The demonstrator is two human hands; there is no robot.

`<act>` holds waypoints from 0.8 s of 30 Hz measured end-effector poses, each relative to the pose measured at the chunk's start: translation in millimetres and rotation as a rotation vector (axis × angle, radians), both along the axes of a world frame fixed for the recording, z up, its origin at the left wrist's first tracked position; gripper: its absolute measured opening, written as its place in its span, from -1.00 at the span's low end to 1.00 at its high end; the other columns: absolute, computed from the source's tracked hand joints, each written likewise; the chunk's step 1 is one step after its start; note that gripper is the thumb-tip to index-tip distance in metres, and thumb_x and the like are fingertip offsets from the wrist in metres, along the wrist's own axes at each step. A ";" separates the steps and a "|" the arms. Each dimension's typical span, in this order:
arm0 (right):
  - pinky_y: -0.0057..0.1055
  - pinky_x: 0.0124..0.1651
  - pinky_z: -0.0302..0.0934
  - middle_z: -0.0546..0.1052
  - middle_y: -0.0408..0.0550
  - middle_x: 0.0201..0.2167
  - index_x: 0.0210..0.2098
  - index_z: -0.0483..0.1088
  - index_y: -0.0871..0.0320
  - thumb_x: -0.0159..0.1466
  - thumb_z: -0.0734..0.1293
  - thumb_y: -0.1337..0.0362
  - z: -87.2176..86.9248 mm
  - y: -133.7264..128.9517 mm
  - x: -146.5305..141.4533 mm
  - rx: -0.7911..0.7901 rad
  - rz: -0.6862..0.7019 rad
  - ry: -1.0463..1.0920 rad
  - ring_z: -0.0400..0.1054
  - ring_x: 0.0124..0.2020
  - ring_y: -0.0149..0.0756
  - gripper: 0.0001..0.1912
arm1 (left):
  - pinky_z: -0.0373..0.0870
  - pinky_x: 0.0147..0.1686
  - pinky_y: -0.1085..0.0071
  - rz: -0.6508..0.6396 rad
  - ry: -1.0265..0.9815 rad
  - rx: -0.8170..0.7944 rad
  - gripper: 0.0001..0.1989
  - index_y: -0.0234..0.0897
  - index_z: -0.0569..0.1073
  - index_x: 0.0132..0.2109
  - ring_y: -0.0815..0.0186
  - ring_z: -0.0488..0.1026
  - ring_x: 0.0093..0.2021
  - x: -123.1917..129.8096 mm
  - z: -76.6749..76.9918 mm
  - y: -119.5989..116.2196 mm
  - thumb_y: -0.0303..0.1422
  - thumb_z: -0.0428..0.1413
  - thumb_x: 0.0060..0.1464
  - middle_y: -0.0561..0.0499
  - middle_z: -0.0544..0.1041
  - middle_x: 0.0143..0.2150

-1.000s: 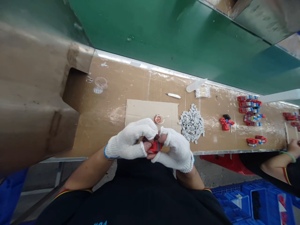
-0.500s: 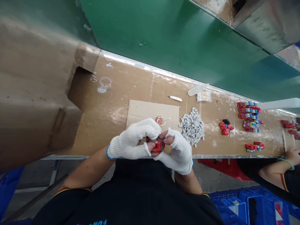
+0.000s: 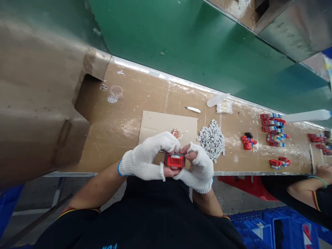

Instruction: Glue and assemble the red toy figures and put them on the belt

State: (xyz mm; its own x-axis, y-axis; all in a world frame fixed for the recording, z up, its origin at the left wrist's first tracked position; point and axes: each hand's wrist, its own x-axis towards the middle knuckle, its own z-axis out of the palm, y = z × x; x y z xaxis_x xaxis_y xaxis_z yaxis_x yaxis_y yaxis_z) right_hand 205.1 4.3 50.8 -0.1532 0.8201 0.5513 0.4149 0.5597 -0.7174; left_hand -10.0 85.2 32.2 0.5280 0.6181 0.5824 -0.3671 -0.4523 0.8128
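Observation:
A red and dark grey plastic part (image 3: 175, 161) is held between my two gloved hands near the table's front edge. My left hand (image 3: 153, 155) grips its left side, with the bare thumb at the lower edge. My right hand (image 3: 195, 166) has its fingers on the part's right side and top. The opening in the red part faces up. Just beyond my hands, a small round container (image 3: 177, 134) with a cotton swab across it stands on a cardboard sheet (image 3: 166, 121). A pile of small grey pieces (image 3: 212, 140) lies right of the sheet.
A white-handled knife (image 3: 192, 109) and a bag of cotton swabs (image 3: 224, 107) lie farther back. Red and blue parts (image 3: 272, 123) stand at the right. A clear round cup (image 3: 116, 91) is at the left. Another person's hand (image 3: 323, 172) shows at the far right.
The red part has turned in my fingers, so its opening now faces up and more of it shows. My left thumb has moved lower on it.

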 end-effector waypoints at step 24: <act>-0.24 -0.27 0.52 0.64 -0.11 -0.29 -0.32 0.53 -0.01 0.60 0.48 0.11 18.6 37.1 55.0 0.187 -0.322 -0.047 0.61 -0.26 -0.21 -0.68 | 0.71 -0.38 0.51 0.242 -0.247 -0.647 -0.68 -0.09 0.65 -0.01 0.33 0.73 -0.26 -14.1 -6.0 23.4 -0.15 0.59 0.29 0.00 0.80 -0.01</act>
